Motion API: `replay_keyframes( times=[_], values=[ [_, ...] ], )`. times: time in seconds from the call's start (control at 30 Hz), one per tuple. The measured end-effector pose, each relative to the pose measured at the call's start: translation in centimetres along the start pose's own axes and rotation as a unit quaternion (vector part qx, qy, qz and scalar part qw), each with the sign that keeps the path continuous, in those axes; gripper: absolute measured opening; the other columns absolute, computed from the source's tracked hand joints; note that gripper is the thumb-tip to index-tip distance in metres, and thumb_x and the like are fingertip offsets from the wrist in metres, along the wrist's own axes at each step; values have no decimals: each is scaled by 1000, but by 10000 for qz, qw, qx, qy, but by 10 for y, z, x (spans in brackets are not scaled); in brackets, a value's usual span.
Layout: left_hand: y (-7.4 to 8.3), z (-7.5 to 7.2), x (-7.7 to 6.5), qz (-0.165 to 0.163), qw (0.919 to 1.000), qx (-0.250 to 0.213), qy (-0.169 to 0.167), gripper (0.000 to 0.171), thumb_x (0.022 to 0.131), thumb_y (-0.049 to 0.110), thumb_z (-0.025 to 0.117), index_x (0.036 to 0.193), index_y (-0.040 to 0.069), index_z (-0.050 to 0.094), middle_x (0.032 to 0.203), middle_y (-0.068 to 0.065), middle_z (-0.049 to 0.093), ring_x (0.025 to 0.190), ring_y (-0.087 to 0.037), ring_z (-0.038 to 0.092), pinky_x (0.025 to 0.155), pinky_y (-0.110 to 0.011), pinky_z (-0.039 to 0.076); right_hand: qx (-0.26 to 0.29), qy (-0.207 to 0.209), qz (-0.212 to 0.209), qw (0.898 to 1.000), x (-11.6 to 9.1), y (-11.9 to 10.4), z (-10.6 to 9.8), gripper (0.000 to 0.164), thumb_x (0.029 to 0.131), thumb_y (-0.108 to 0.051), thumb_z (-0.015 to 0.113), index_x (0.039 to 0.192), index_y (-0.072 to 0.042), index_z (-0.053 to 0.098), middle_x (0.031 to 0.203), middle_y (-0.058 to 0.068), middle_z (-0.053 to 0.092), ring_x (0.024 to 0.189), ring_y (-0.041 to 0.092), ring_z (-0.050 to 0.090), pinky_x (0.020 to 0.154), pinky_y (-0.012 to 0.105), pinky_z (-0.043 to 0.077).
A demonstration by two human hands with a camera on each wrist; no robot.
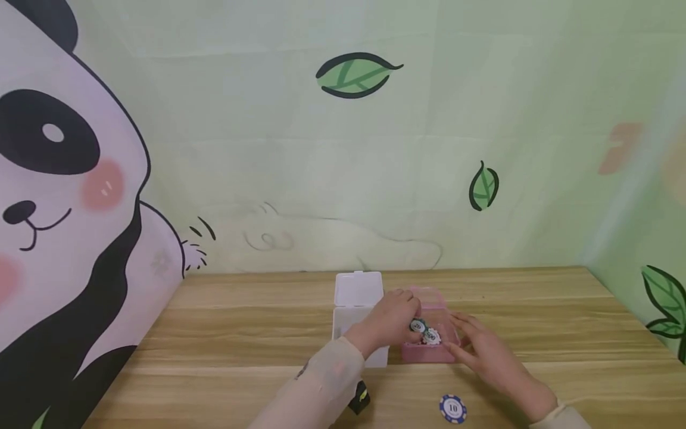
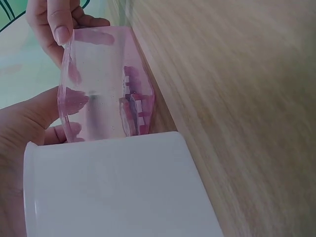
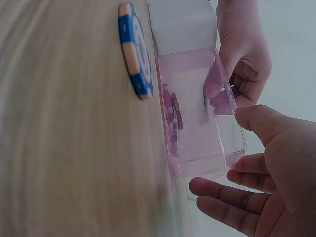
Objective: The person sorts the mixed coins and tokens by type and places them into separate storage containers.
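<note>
A pink see-through plastic box [image 1: 429, 354] with its lid raised stands on the wooden table. My left hand [image 1: 391, 316] reaches in over its left side, pinching a green-edged poker chip [image 1: 417, 326] marked 20 between thumb and fingers. Just beside that, a white poker chip [image 1: 431, 336] shows inside the box. Through the pink wall in the right wrist view, chips [image 3: 174, 116] lie at the bottom. My right hand [image 1: 490, 357] holds the box's right end, thumb at the rim and some fingers against the outer corner, others spread.
Left of the pink box stands a white box [image 1: 379, 357], its lid [image 1: 359, 289] open, partly behind my left hand. A blue-and-white poker chip [image 1: 452, 409] marked 10 lies in front. A black object [image 1: 360, 398] with a yellow-green mark is partly covered by the left sleeve.
</note>
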State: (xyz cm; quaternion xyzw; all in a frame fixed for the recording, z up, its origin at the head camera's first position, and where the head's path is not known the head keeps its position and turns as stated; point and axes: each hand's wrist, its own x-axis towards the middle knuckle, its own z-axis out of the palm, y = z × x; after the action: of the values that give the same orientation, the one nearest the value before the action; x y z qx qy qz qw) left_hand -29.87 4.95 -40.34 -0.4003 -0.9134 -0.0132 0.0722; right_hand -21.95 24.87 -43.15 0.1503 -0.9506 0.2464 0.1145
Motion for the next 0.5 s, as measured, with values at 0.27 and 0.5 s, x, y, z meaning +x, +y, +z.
replay_keyframes(
  times=[0.27, 0.5],
  values=[
    [1, -1, -1, -60, 9997, -154, -172, 32, 83, 39, 73, 100, 15, 62, 95, 6, 58, 94, -11, 51, 91, -24, 42, 12, -57, 63, 10000, 0, -1, 0, 56, 89, -26, 67, 134, 2, 51, 138, 21, 52, 84, 12, 64, 69, 23, 55],
    [2, -1, -2, -42, 9998, -127, -122, 32, 84, 39, 72, 102, 15, 63, 98, 5, 59, 94, -11, 52, 92, -24, 42, 38, -97, 100, 9999, 0, -1, -1, 56, 90, -27, 66, 135, 2, 51, 138, 20, 52, 83, 11, 63, 68, 21, 54]
  ],
)
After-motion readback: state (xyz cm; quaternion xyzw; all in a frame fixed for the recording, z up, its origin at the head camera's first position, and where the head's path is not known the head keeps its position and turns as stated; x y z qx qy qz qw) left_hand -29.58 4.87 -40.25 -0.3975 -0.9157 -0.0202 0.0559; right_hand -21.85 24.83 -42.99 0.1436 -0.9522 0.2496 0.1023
